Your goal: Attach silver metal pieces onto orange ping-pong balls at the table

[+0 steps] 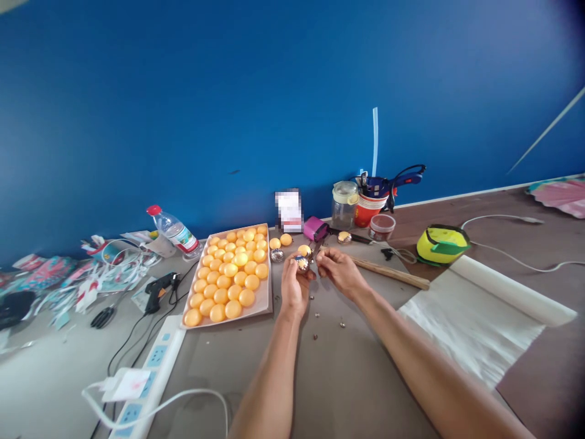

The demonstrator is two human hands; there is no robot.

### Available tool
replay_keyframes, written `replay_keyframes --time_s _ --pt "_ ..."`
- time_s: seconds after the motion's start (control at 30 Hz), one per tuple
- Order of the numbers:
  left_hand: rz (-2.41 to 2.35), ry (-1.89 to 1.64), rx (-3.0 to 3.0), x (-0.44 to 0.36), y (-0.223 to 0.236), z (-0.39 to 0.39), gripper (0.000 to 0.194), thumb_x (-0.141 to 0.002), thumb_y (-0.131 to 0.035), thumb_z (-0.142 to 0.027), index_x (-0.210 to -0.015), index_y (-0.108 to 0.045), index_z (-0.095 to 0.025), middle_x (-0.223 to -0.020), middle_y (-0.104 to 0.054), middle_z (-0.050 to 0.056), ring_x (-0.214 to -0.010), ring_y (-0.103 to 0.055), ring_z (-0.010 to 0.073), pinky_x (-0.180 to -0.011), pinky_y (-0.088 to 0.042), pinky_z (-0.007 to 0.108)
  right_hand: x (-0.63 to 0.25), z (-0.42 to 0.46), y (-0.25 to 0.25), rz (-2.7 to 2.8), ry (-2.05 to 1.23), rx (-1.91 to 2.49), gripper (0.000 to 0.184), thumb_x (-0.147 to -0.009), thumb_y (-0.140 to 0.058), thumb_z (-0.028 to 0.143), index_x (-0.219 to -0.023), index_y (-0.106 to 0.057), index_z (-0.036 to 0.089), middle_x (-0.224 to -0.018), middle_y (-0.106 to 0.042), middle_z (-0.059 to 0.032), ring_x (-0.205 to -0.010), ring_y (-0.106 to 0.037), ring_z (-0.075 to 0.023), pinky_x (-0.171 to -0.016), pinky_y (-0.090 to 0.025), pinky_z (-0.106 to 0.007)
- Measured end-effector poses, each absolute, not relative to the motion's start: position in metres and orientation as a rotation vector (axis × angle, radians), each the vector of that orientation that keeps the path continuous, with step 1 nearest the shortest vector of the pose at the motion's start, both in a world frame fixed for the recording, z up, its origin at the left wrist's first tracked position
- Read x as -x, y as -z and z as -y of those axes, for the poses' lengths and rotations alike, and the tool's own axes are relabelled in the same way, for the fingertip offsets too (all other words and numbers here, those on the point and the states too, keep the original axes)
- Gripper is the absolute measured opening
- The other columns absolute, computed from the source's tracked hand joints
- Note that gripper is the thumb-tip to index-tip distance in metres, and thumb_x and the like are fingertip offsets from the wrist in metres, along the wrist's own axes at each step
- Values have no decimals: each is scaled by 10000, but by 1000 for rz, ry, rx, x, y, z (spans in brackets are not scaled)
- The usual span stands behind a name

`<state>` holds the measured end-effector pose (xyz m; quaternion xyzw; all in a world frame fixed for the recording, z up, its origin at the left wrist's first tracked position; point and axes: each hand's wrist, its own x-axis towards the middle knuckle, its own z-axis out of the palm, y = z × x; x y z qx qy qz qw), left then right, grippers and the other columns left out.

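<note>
Your left hand [296, 286] holds a part-silvered ball [302, 263] towards the table's [347, 390] far edge; your right hand [340, 272] pinches narrowly, contents unclear; one silvery ball [276, 255] looks mostly covered, the tray's [270, 292] orange balls [223, 281] bare

1. On my left, the power strip [158, 355] lies before the glue gun [156, 292].
2. Balls [223, 281] sit in the tray [264, 299], right of that gun.
3. The bottle [178, 233] is left of the tray.
4. Behind, the jar [345, 207] stands left of the cups [369, 210].
5. On my right lies the paper roll [512, 289].
</note>
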<state>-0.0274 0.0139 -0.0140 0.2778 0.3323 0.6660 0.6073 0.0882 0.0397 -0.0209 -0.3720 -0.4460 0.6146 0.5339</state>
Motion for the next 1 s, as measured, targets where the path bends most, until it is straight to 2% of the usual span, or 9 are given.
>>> replay_keyframes --time_s 0.17,0.27,0.47,0.77,1.0 --pt "-760 -1507 -681 26 13 -13 291 -771 -593 -395 -970 -555 -186 -739 -608 16 -548 -529 114 -537 -378 247 -89 -33 7 984 -1730 669 244 -656 -735 357 -760 -619 169 -563 -572 27 -519 -510 -106 -601 -431 -284" --pt "-756 -1510 -671 26 15 -13 279 -761 -611 -368 -969 -561 -189 -761 -609 13 -550 -519 103 -526 -370 231 -91 -34 9 1012 -1715 716 253 -631 -756 329 -776 -622 170 -623 -601 25 -503 -508 -90 -566 -406 -264" --pt "-755 -1514 -689 27 17 -13 265 -765 -614 -347 -970 -579 -183 -753 -595 4 -539 -495 90 -526 -386 225 -90 -35 15 1135 -1626 789 225 -666 -720 331 -700 -573 164 -574 -567 38 -467 -422 -62 -477 -286 -218" --pt "-773 -1520 -703 26 17 -12 238 -756 -624 -312 -952 -590 -180 -804 -604 22 -597 -512 100 -544 -388 214 -89 -32 9 1161 -1640 803 254 -669 -689 378 -686 -534 177 -563 -559 35 -469 -402 -72 -491 -289 -226" --pt "-870 -1510 -796 25 27 -12 202 -785 -598 -294 -964 -613 -202 -830 -596 21 -595 -503 103 -558 -410 229 -93 -35 12 1209 -1636 875 219 -661 -676 346 -677 -555 164 -545 -554 38 -479 -443 -78 -494 -323 -221"
